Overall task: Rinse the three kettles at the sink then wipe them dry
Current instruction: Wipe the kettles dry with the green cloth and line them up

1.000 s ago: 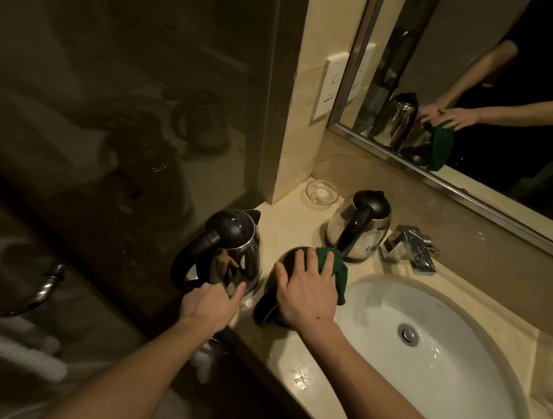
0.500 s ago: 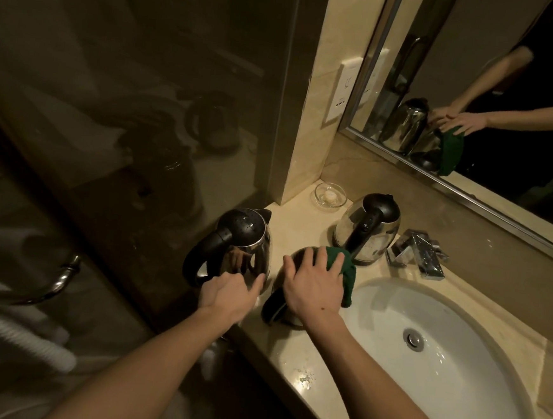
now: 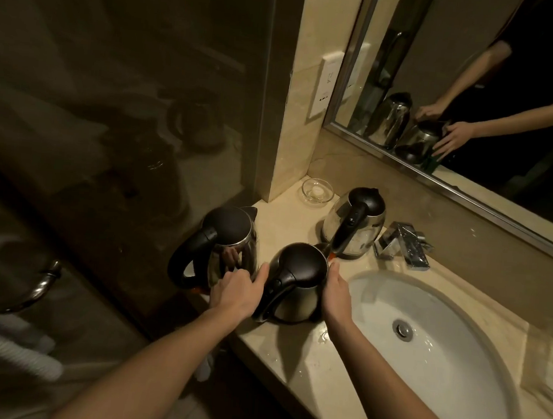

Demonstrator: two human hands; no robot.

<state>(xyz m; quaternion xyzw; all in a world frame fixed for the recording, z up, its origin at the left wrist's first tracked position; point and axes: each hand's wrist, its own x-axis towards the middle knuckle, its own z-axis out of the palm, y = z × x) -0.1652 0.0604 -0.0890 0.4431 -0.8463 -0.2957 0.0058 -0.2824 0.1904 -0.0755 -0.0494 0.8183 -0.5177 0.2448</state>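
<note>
Kettle [image 3: 294, 296] top now uncovered, right hand [image 3: 336, 295] moved to its side.

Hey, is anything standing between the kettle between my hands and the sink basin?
Nothing visible stands there. Only your right hand lies against the sink-facing side of the middle kettle, and the basin begins just beyond it. The rear kettle and the faucet sit farther back, off that path.
</note>
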